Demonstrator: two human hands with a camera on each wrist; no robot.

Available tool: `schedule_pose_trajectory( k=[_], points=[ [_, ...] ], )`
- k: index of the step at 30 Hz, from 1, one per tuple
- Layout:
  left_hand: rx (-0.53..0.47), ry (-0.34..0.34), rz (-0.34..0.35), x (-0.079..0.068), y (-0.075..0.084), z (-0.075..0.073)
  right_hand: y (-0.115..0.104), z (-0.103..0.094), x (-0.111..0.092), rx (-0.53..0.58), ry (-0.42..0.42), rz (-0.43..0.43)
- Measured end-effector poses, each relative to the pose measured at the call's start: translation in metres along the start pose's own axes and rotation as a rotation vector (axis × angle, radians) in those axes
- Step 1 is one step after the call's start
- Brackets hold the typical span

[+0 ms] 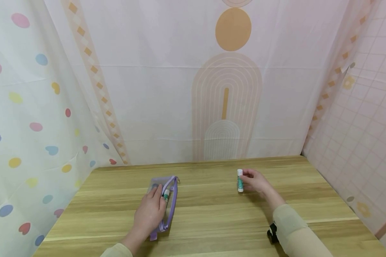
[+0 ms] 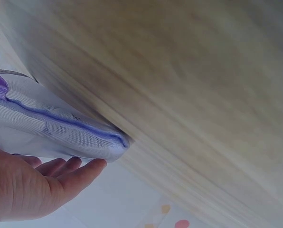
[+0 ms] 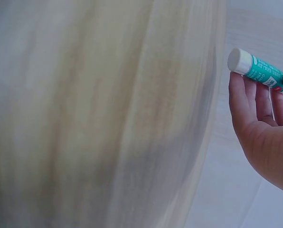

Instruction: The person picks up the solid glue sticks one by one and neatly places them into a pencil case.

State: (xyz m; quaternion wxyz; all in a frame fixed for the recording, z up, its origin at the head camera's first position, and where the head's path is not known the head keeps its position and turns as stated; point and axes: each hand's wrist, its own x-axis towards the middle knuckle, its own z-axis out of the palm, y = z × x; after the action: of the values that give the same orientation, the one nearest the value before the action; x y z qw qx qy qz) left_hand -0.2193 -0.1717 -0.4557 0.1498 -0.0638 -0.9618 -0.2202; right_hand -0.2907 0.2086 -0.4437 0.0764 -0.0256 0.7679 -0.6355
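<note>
A pale mesh pencil case (image 1: 172, 210) with purple zip trim lies on the table at left, its opening facing right. My left hand (image 1: 149, 213) holds its left side, fingers over the mesh and thumb by the opening. From the left wrist, those fingertips rest against the mesh pouch (image 2: 51, 118); the thumb is hidden there. Inside the case, a white-capped green glue stick (image 1: 166, 195) shows partly past the thumb. At right, my right hand (image 1: 257, 182) pinches another glue stick (image 1: 240, 181), white-capped with a teal label, upright in the head view, between thumb and fingers.
The wooden table (image 1: 209, 214) runs back to a patterned curtain (image 1: 161, 107). Dotted cloth (image 1: 25, 142) hangs along the left, and grid-patterned cloth (image 1: 366, 142) on the right. A black strap piece (image 1: 272, 233) sits at the right sleeve.
</note>
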Motion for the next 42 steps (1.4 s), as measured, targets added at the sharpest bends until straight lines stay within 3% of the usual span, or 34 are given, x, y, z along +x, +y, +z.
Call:
schedule_pose_trajectory(
  k=[17, 42],
  points=[
    [0.001, 0.001, 0.005, 0.000, 0.001, 0.000, -0.004, 0.014, -0.001, 0.045, -0.046, -0.015],
    [-0.006, 0.011, 0.012, 0.000, 0.000, 0.000, -0.018, 0.058, 0.005, 0.080, -0.106, -0.015]
  ],
)
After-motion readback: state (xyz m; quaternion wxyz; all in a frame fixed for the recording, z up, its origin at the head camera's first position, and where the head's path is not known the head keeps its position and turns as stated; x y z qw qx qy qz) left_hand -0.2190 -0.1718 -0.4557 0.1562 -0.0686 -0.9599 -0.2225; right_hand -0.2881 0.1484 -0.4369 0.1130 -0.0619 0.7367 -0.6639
